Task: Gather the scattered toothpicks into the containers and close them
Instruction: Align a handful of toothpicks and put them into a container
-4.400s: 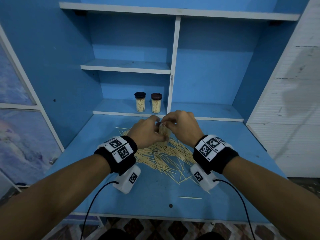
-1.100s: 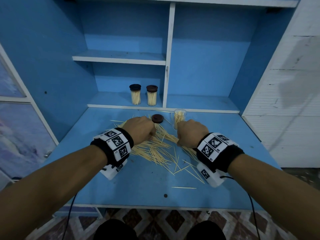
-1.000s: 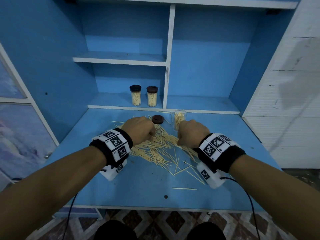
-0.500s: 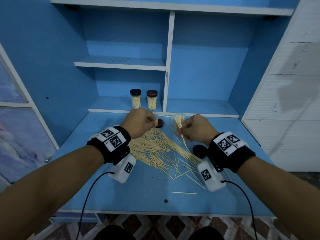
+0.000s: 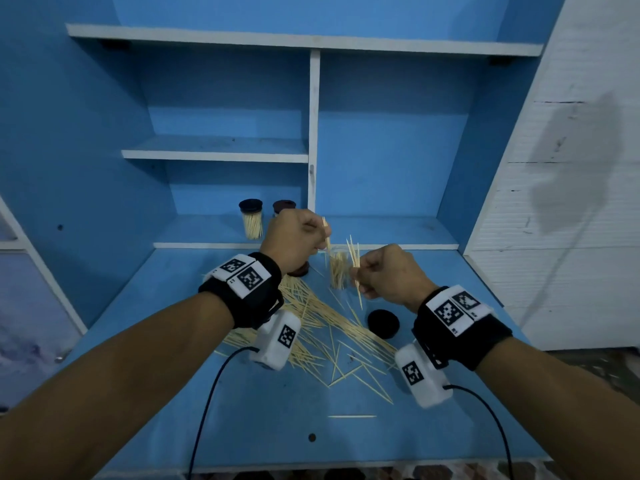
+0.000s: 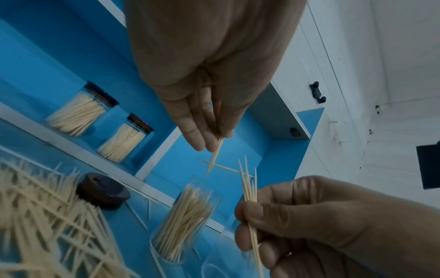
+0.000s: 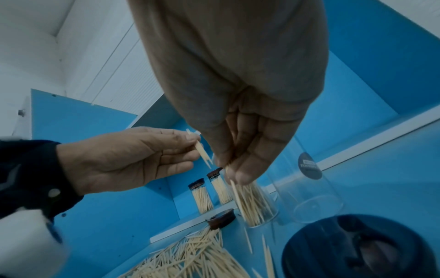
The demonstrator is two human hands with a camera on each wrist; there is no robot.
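A heap of scattered toothpicks lies on the blue desk. Behind it stands an open clear container, partly filled with toothpicks. My left hand is raised above and left of it and pinches a few toothpicks. My right hand, just right of the container, grips a small upright bundle of toothpicks. A brown lid lies left of the container and a dark lid to its right. An empty clear container stands beside the filled one.
Two closed containers full of toothpicks stand on the low shelf behind. A white vertical divider rises beside them. One stray toothpick lies near the desk's front edge. A white wall panel bounds the right.
Both hands have lifted off the toothpick heap, each with toothpicks in it, and risen beside the open container. The dark lid, earlier hidden by my right hand, now shows.
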